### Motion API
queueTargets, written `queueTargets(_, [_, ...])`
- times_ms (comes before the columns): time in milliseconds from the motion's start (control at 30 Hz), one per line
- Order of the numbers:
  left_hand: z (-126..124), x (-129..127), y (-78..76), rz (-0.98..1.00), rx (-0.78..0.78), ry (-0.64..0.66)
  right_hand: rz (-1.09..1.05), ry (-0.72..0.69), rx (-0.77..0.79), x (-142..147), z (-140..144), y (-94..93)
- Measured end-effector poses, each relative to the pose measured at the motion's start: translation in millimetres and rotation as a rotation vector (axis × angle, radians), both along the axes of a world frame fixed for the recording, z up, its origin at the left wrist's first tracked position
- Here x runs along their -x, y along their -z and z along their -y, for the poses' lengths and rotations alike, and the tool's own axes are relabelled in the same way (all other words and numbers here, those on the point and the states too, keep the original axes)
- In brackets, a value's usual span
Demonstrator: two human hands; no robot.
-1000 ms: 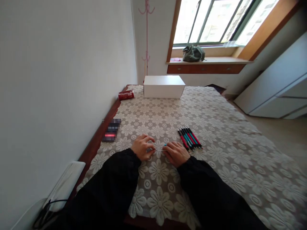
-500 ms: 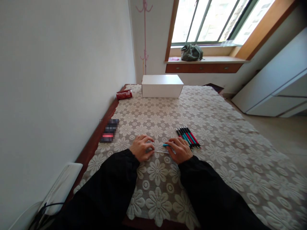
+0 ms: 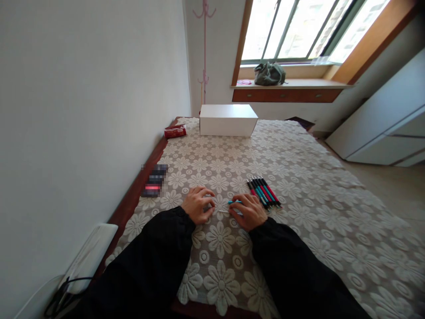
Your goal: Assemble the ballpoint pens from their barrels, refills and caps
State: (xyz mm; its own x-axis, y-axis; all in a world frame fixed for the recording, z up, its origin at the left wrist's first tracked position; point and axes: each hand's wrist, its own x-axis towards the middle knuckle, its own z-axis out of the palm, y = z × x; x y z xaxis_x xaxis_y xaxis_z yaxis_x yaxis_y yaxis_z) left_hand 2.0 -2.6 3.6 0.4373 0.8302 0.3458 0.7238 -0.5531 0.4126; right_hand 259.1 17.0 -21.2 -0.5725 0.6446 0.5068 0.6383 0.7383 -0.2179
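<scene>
My left hand (image 3: 199,205) rests on the tablecloth with its fingers curled. Its thumb and index finger come close together, and I cannot make out anything between them. Across a small gap, my right hand (image 3: 249,211) bends its fingers over a short blue pen barrel (image 3: 233,202). A thin white rod (image 3: 223,211), like a pen refill, reaches from under the right fingertips towards the left ones. Just beyond the right hand lies a row of several pens (image 3: 264,191), in black with red or teal, side by side with their tips pointing away.
A white box (image 3: 228,126) stands at the far end of the lace tablecloth (image 3: 221,239). A red packet (image 3: 175,131) lies left of it. Nearer, a dark pixelated item (image 3: 155,180) lies by the left edge. A white power strip (image 3: 91,257) with cables is against the wall.
The view has shifted slightly, moving everything a little to the right. My right fingers have closed in a bit over the blue barrel; the left hand looks the same.
</scene>
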Motion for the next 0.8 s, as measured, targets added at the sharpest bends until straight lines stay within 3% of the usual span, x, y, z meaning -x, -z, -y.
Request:
queueTargets(233, [-1.2,0.6,1.5,0.004,0.009,0.028,0.027,-0.086,0.053,0.5,1.2,0.0])
queueTargets(800, [-4.7,6.3,3.2,-0.004,0.008,0.02,0.066,-0.087,0.053,0.6,0.2,-1.6])
